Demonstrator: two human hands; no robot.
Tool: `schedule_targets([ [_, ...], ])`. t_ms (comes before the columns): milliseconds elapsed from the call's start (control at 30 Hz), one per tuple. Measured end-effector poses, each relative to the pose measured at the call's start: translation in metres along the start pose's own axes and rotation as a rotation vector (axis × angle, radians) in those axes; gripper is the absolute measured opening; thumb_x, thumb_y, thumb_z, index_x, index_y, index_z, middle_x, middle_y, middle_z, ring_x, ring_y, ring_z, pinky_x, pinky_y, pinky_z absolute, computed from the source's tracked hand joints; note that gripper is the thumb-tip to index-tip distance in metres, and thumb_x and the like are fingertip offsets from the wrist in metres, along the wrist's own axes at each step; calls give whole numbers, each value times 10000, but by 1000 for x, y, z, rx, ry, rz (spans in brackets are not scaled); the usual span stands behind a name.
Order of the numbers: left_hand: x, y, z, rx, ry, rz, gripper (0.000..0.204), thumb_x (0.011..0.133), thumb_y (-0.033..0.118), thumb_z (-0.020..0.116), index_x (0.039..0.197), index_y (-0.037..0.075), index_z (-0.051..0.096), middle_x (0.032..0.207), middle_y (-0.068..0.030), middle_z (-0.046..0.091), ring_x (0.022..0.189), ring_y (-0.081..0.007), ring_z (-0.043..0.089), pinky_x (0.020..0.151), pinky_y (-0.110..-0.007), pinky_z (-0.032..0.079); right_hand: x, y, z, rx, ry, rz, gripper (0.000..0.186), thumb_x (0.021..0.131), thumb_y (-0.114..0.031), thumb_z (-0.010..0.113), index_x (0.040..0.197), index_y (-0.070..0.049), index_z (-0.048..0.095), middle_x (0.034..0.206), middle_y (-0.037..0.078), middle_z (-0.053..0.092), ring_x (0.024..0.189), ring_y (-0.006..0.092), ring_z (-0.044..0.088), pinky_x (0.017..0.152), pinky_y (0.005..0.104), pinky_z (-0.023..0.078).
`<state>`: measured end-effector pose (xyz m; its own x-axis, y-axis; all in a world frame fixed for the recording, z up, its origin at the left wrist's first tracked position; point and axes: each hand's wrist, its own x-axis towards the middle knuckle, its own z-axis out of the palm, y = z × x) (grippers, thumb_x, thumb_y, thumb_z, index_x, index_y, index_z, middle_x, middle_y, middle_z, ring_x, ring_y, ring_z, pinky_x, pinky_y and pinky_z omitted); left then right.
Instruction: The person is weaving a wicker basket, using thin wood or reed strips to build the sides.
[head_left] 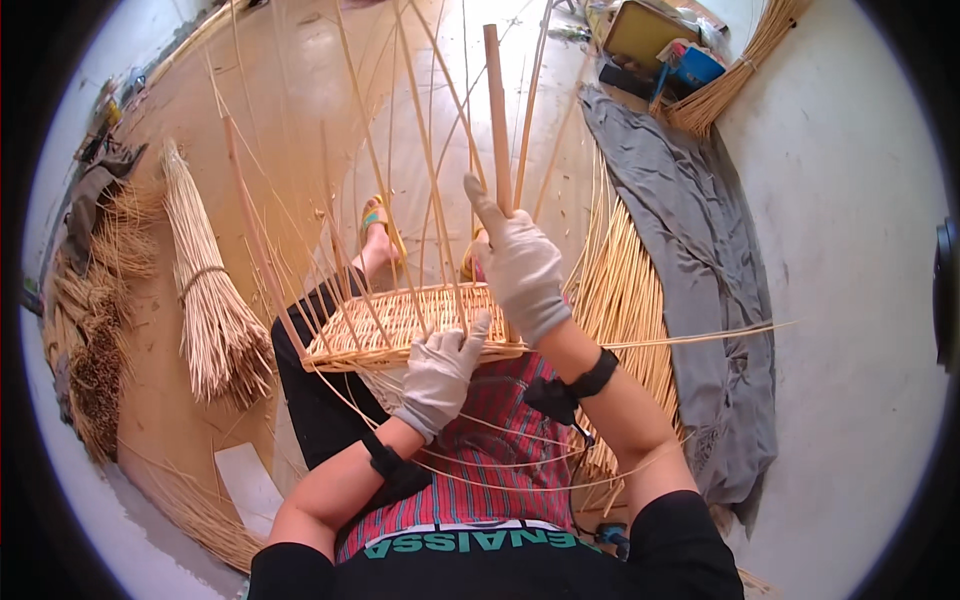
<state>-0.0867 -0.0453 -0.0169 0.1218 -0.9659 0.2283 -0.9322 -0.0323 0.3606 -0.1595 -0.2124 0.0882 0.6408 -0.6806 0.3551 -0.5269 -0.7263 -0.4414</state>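
A partly woven wicker basket (pixel 400 318) rests across my lap, with a flat woven base and tall thin upright rods (pixel 430 150) rising from its edges. My left hand (pixel 438 378), in a pale work glove, grips the near edge of the base, thumb upward beside an upright. Gloved too, my right hand (pixel 520 268) is wrapped round a thick wooden stake (pixel 497 110) at the near right corner, its index finger stretched up along it. Loose weaving strands (pixel 700 338) stick out to the right of that corner, and others curve below the left hand.
A tied bundle of peeled rods (pixel 215 300) lies at left, beside darker brushy bundles (pixel 95 350). On the right, more rods (pixel 625 290) lie along a grey cloth (pixel 690 250). Clutter with a blue container (pixel 695 68) and another rod bundle (pixel 735 80) sits far right by the wall.
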Motion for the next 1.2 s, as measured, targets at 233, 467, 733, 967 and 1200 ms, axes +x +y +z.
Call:
schedule_targets([
  [233, -8, 21, -30, 252, 212, 21, 434, 905, 161, 611, 1321, 272, 663, 1048, -55, 565, 1020, -259, 593, 1053, -553, 391, -5, 18, -14, 759, -185, 117, 795, 944, -111, 721, 1624, -105, 309, 1316, 154, 671, 1049, 250, 704, 876, 391, 570],
  [467, 16, 35, -32, 127, 122, 76, 372, 889, 331, 680, 1172, 101, 604, 1035, -72, 601, 972, -274, 626, 827, -422, 489, -11, 71, -8, 1188, -722, 148, 390, 1060, -86, 579, 1444, -39, 535, 1254, 64, 685, 1162, 200, 678, 1003, 369, 562],
  [733, 21, 24, -3, 85, 232, -2, 304, 924, 364, 661, 1066, 102, 601, 961, -99, 615, 874, -300, 658, 717, -439, 523, -11, 64, 13, 1052, -586, 477, 200, 1024, -35, 608, 1211, 10, 664, 1053, 90, 754, 940, 201, 744, 846, 331, 609],
  [967, 21, 24, -3, 107, 160, -3, 276, 913, 330, 674, 1051, 100, 608, 948, -98, 623, 865, -317, 668, 698, -454, 524, -18, 45, 30, 804, -373, 432, 168, 977, -44, 681, 1117, 48, 688, 945, 85, 747, 875, 148, 719, 792, 301, 591],
  [1200, 17, 12, 3, -17, 218, 88, 133, 950, 210, 587, 1027, 103, 603, 912, -91, 612, 831, -288, 670, 681, -433, 531, -80, 30, -20, -62, -367, -62, 446, 906, -300, 777, 1230, -30, 632, 1044, 190, 733, 954, 318, 728, 830, 387, 582],
])
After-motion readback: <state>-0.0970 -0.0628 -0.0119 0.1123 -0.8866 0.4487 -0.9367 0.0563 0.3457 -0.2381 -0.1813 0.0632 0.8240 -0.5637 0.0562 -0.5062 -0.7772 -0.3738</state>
